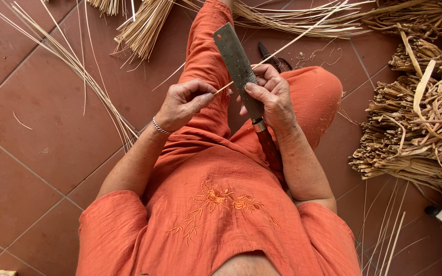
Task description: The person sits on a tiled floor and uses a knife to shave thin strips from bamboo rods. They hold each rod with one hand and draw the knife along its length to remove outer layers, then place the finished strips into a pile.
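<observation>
Left hand pinches thin cane strip end over lap, right hand fingers wrapped round cleaver; judgement: keep blade shallow, edge away from fingertips, strip taut.

A home craft spot on a terracotta tile floor (bundled reeds and split strips all around).

A broad, flat cleaver blade, dull grey and mottled with rust, stands tilted in the upper centre of the frame, its squared tip towards the top; a metal collar joins it to a dark reddish wooden handle running down towards the centre; a thin pale straw-coloured strip crosses the blade's edge, slanting from centre up to the upper right.
</observation>
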